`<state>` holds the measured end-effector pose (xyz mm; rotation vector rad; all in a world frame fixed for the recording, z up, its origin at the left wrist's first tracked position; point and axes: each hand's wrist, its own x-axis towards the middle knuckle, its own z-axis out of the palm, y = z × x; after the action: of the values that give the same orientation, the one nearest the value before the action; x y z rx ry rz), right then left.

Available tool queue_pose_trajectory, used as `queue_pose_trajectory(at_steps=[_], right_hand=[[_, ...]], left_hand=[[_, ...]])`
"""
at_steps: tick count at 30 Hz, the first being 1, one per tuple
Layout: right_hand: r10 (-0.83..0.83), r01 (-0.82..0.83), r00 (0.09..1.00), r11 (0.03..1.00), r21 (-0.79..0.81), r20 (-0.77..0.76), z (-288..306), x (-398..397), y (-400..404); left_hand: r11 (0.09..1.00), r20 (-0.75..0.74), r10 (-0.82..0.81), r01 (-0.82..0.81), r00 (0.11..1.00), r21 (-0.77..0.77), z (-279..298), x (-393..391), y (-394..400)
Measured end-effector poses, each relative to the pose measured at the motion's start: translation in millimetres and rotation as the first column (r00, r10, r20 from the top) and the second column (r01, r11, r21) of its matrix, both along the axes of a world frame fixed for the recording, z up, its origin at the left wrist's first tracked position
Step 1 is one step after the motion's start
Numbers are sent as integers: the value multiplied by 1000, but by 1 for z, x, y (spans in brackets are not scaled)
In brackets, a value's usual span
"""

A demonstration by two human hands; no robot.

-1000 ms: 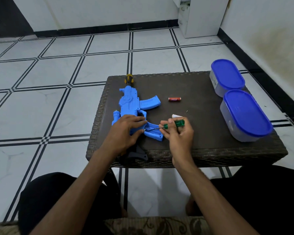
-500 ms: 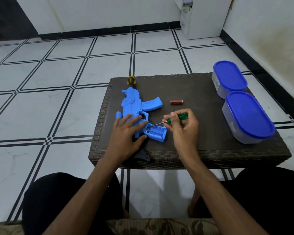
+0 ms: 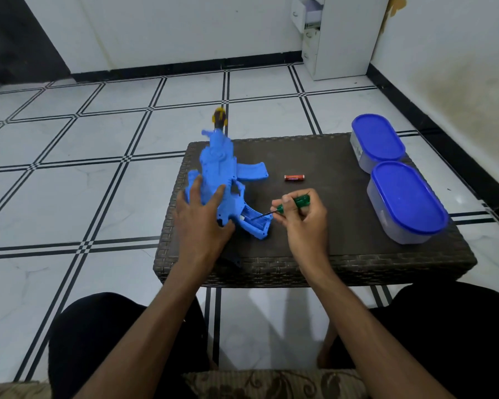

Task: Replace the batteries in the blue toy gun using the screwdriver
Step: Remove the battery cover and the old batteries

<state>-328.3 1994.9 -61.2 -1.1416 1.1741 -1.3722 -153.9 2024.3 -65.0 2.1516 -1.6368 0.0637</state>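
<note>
Light, stiff plastic blue toy gun (image 3: 218, 171) at frame centre, steadied under flat-fingered left hand (image 3: 202, 217); right hand (image 3: 301, 218) pinching slim screwdriver (image 3: 288, 205), likely best kept near the handle.

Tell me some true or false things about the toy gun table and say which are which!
1. The right hand grips a green-handled screwdriver. True.
2. The red battery is inside the blue toy gun. False: it lies loose on the table, to the gun's right.
3. The left hand rests on the gun with its fingers spread. True.
4. One of the two containers has its lid off. False: both have blue lids on.
5. The screwdriver tip points into the gun's opened grip compartment. True.
</note>
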Motion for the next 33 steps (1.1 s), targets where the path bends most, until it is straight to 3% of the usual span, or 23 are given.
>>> queue_pose_trajectory(at_steps=[4,7,14,19,27,33], right_hand=[[11,-11,999,1000,-18,47,10,5,3],[9,-8,999,1000,-14,49,14,9,6],[-44,43,998,999,-24,-37,4,-3,6],[-17,14,996,999,-32,-93,0,-9,2],[47,-49,997,998,35,57,-3,7,1],[80,-81,996,996,28,50,-14,10,-2]], left_hand=[[992,302,-90,113,949,-59,17,1,-2],[990,371,-115,135,922,-29,22,-1,-4],[999,110,-43,45,993,-13,9,2,-1],[999,-102,3,1,995,40,-5,7,3],[996,-186,-22,38,982,83,-21,16,-1],[992,-196,-41,63,980,109,-32,20,0]])
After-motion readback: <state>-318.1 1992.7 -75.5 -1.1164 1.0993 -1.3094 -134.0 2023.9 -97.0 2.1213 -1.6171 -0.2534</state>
